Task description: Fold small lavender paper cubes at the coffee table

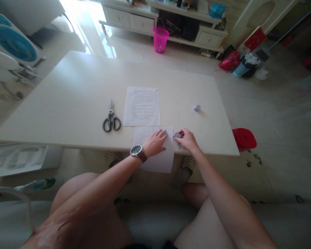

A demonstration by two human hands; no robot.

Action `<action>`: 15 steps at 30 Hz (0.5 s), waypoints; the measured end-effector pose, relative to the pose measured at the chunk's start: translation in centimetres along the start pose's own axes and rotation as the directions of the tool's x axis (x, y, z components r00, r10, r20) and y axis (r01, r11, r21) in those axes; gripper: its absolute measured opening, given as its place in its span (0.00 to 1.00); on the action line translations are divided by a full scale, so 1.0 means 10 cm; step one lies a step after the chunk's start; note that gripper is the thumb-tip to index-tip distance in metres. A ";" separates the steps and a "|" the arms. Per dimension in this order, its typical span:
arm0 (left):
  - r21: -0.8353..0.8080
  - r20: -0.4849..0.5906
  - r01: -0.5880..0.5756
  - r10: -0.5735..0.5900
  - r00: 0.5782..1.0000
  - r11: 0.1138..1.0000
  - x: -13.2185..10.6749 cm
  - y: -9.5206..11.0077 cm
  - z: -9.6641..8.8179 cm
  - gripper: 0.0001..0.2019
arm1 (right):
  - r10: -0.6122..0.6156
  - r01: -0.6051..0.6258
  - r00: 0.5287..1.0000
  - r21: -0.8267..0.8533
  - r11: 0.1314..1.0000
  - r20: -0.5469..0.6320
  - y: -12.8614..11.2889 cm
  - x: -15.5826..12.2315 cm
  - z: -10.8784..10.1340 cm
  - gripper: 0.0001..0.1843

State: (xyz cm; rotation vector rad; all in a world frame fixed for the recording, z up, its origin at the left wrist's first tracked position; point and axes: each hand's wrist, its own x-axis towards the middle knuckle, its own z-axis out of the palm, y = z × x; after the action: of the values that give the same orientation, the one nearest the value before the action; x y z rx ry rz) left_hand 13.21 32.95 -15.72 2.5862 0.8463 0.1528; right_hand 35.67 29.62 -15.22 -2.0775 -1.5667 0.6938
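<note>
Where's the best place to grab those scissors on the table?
Probably the black handles of the scissors, coming from the seated person's side: the finger loops face the table's near edge, while the blades point away.

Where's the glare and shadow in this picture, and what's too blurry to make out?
All in the head view: glare washes out the floor at upper left; the small pale block casts a soft shadow toward lower right; the text on the printed sheet is too soft to read, and the small grey object in the right hand shows little clear detail.
</note>
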 end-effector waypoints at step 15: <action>0.022 0.037 0.027 -0.028 0.999 0.999 0.00 0.05 -0.06 0.35 | 0.074 -0.079 0.996 0.103 0.991 0.057 -0.11 -0.02 -0.04 0.13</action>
State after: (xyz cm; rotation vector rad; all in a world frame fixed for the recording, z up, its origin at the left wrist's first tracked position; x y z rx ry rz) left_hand 13.35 32.82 -14.97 2.5876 0.8743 0.0875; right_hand 35.05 29.69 -14.24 -2.0657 -1.4516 0.8466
